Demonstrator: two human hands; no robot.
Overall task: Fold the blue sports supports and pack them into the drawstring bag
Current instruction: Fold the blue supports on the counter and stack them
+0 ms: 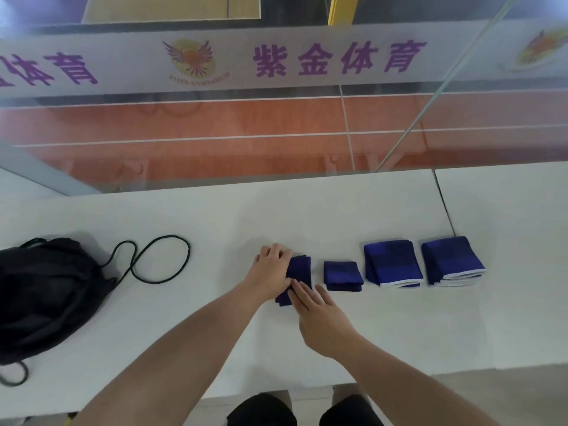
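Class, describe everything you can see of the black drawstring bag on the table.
The black drawstring bag lies slumped and crumpled at the white table's left end, partly cut off by the frame. It looks like thin, soft fabric. Its dark cord trails right in loose loops on the tabletop. Neither hand touches it.

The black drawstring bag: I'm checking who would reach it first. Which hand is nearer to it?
Left. The left hand rests on the blue support being folded, on the side facing the bag. The right hand presses the same support from farther right.
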